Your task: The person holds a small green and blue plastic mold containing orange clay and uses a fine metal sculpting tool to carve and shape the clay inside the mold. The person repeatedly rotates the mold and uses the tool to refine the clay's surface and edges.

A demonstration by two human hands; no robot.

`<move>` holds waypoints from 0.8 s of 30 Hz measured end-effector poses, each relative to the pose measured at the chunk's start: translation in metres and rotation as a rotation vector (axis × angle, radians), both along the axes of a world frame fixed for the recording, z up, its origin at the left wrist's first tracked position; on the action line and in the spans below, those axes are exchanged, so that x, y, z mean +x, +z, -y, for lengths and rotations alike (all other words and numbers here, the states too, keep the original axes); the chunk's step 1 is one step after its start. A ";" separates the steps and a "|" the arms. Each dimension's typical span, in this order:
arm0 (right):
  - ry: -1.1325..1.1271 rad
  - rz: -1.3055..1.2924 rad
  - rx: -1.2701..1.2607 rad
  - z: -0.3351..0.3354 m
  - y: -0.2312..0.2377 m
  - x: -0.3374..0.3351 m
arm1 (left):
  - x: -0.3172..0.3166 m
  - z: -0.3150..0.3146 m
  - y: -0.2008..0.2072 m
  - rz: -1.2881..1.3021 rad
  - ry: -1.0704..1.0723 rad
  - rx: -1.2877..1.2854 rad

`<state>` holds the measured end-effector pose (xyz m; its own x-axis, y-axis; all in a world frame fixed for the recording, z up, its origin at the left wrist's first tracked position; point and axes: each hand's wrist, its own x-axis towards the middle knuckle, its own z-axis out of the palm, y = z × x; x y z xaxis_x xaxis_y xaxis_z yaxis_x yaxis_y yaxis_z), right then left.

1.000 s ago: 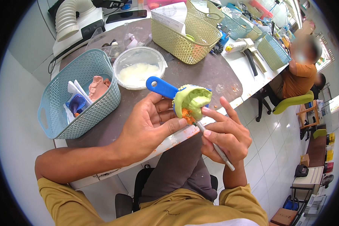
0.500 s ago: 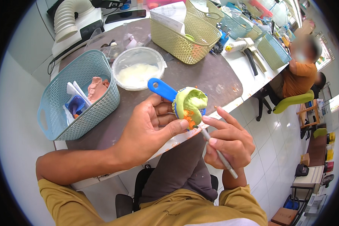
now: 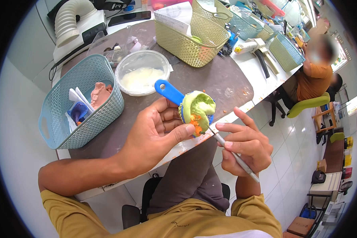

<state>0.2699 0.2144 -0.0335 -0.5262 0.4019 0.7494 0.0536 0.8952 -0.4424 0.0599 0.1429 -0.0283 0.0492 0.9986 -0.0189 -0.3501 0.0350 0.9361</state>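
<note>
My left hand (image 3: 154, 129) is closed round a blue dental impression tray (image 3: 168, 91), its thumb along the near edge and its flat handle pointing up and left. Lime-green impression material (image 3: 200, 104) fills the tray, with an orange patch near my thumb. Between the fingers and thumb of my right hand (image 3: 248, 146) is a slim grey-handled carving knife (image 3: 242, 162). Its thin dark tip is at the lower right edge of the impression; whether it touches cannot be made out. Both hands are above the table's front edge and my lap.
At left, a light-blue basket (image 3: 53, 119) holds a pink dental cast (image 3: 100, 95) and a blue tray. Behind my left hand stands a round clear tub (image 3: 168, 67) of pale material. Beyond are a yellow-green basket (image 3: 174, 45) and a handpiece-like white tool (image 3: 246, 47). A seated person (image 3: 317, 75) is at right.
The knife and my right hand have shifted slightly right and down, showing more of the thin tip. The impression tray stays in my left hand, nearly in place.
</note>
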 end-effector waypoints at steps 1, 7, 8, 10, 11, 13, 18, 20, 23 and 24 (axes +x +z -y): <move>0.003 -0.014 -0.008 -0.001 0.000 0.001 | -0.001 0.000 -0.001 -0.027 -0.013 0.010; -0.010 0.001 0.029 -0.010 0.002 0.002 | 0.000 -0.001 -0.003 -0.071 -0.003 0.050; -0.048 -0.035 0.025 -0.012 0.001 0.003 | 0.000 0.000 -0.003 -0.077 -0.003 0.050; -0.127 -0.106 0.019 -0.013 -0.001 0.005 | 0.000 -0.001 -0.003 -0.089 -0.004 0.052; -0.093 -0.076 0.006 -0.011 0.001 0.005 | 0.000 -0.001 -0.003 -0.088 -0.001 0.048; -0.023 -0.015 -0.019 -0.003 0.004 0.002 | 0.000 0.000 -0.003 -0.086 0.008 0.040; -0.012 0.045 0.012 0.000 0.001 -0.004 | 0.002 0.000 -0.001 -0.057 0.028 0.037; -0.017 0.047 0.020 0.000 -0.001 -0.005 | 0.003 0.000 0.000 -0.039 0.039 0.030; -0.056 0.056 0.073 -0.001 -0.002 -0.005 | 0.003 0.000 0.001 -0.038 0.042 0.025; -0.103 0.036 0.101 0.001 -0.003 -0.006 | 0.003 0.000 0.001 -0.034 0.049 0.022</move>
<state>0.2637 0.2137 -0.0366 -0.5131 0.3790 0.7701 0.1619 0.9239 -0.3467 0.0629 0.1432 -0.0277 0.0002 1.0000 0.0025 -0.3190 -0.0023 0.9478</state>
